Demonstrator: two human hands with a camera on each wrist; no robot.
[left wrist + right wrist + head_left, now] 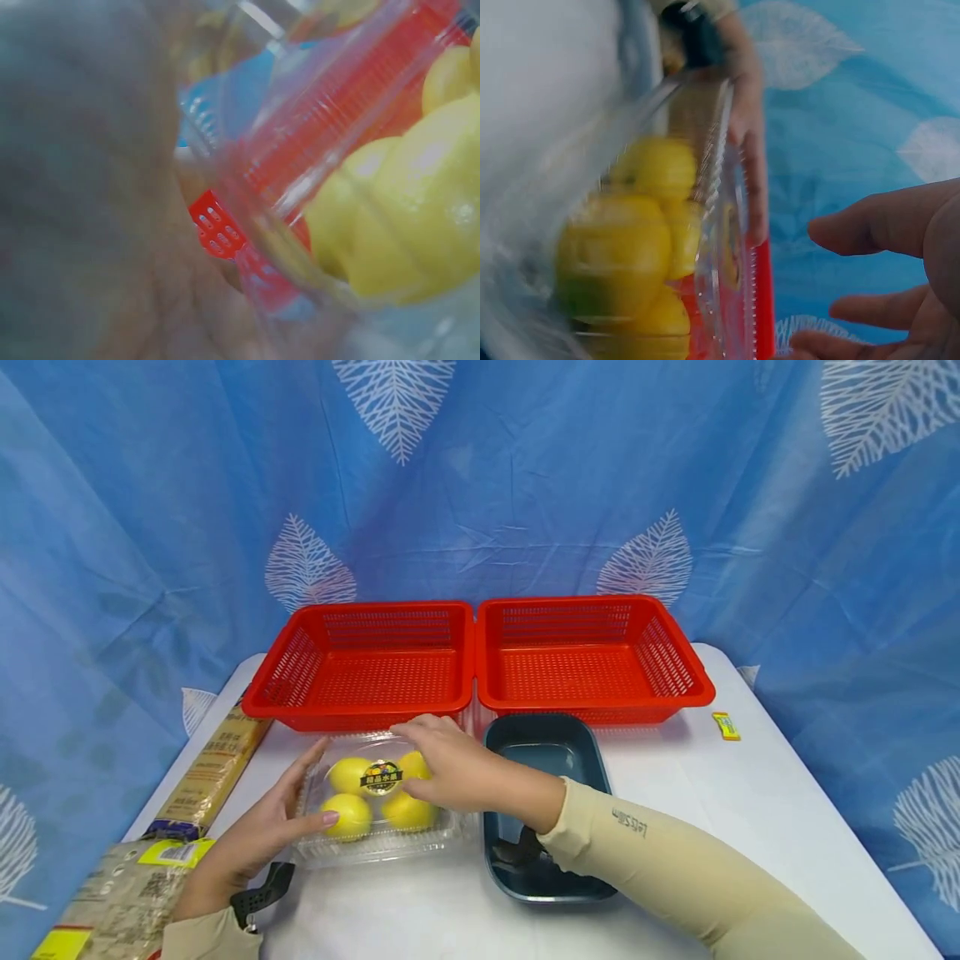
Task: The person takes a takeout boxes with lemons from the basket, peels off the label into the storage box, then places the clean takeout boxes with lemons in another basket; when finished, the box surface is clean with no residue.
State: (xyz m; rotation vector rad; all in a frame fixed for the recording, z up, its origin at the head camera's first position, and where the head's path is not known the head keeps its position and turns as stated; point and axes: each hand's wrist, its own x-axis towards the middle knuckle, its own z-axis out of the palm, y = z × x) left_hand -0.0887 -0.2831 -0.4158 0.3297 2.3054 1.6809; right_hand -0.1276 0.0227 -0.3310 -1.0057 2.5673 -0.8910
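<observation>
A clear plastic clamshell box point(367, 852) lies in front of the left red basket, with several lemons point(349, 817) inside and a round label on its lid. My left hand point(262, 827) grips the box's left side, thumb over the lid and fingers along the edge. In the left wrist view the palm is close against the clear wall, lemons point(420, 202) showing through. Over the box's far right part is my right hand point(457, 768). The right wrist view shows its thumb and fingers point(877, 225) spread, apart from the lid, with nothing between them.
Two red baskets point(360, 714) point(592, 702) stand side by side at the back. A dark blue tray point(491, 860) sits right of the box, under my right forearm. Long tan packages point(213, 768) line the left edge. A small yellow packet point(725, 726) lies at the right.
</observation>
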